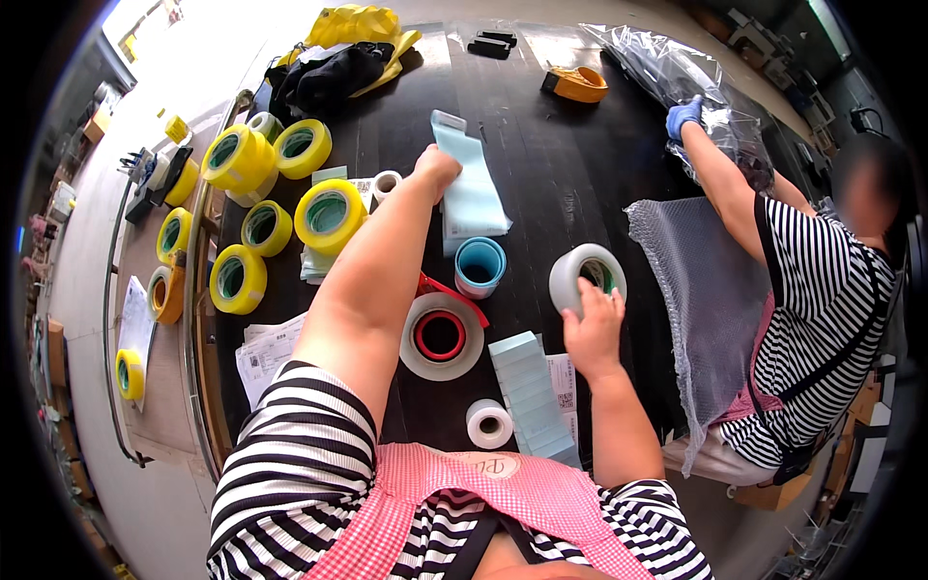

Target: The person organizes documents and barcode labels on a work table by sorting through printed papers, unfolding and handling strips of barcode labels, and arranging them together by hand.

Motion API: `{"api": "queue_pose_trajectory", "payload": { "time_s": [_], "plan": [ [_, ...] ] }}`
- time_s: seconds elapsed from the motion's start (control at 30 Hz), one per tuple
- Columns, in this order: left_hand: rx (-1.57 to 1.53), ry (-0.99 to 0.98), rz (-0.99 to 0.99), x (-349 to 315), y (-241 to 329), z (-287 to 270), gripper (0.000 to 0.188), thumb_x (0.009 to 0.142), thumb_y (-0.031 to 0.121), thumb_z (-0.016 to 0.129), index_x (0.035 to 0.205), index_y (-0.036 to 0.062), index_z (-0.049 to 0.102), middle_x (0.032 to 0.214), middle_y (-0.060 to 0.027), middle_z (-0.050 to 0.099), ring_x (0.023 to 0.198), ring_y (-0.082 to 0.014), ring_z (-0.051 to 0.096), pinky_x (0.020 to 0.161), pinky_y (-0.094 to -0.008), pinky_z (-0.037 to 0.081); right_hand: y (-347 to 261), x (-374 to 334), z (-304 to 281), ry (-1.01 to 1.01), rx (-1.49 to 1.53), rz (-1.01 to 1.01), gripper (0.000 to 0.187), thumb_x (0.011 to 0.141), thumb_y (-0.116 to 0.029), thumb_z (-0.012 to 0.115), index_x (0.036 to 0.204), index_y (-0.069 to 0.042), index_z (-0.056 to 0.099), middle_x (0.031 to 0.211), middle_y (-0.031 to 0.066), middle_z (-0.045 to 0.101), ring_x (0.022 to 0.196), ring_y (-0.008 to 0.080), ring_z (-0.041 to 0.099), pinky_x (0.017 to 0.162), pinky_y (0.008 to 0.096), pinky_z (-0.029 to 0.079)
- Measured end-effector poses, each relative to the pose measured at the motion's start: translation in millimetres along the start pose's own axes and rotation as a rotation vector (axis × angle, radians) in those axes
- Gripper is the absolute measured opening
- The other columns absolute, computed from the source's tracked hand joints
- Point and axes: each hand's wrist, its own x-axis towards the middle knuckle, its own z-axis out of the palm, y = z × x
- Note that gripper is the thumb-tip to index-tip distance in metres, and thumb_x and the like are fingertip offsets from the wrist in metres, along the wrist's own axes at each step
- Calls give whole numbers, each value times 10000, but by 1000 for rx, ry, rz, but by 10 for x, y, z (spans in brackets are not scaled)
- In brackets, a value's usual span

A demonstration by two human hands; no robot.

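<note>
Pinching a pale-blue label strip [476,182] by its left edge over the black tabletop [551,145], the left hand [440,170] is closed; the right hand [594,327] has fingertips at the core of a clear tape roll [565,282], grip unclear.

Blk tbl [565,145], I see, w/ lt-blue roll [480,285] on it; just past that roll, pale-blue strip [476,186]; left of it, yel tape rolls [256,280] w/ green cores [331,205]; right, whitish tape roll [564,278], green inside; nr side, pink-&-wht check apron [416,478], blk-&-wht striped sleeves [290,430]; far right, co-worker's blue glove [684,117]
</note>
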Motion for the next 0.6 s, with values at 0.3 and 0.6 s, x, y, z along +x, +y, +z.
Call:
{"api": "queue_pose_trajectory", "payload": {
  "time_s": [0.3,0.6],
  "plan": [
    [297,160,78,-245,66,-19,510,796,203,737,1217,-2,533,1156,-167,630,1073,-287,612,908,-362,481,-439,1733,225,152,500,-256,418,752,-40,674,1164,-28,603,1091,210,634,1079,379,559,972,419,413],
    [-682,150,-197,-722,375,-196,620,977,473,448,1335,-33,425,1277,-135,523,1134,-252,485,1002,-386,365,-590,1976,990,-77,381,-245,501,758,-61,688,1249,-68,585,1184,207,593,1123,346,542,1004,391,407]
  ]
}}
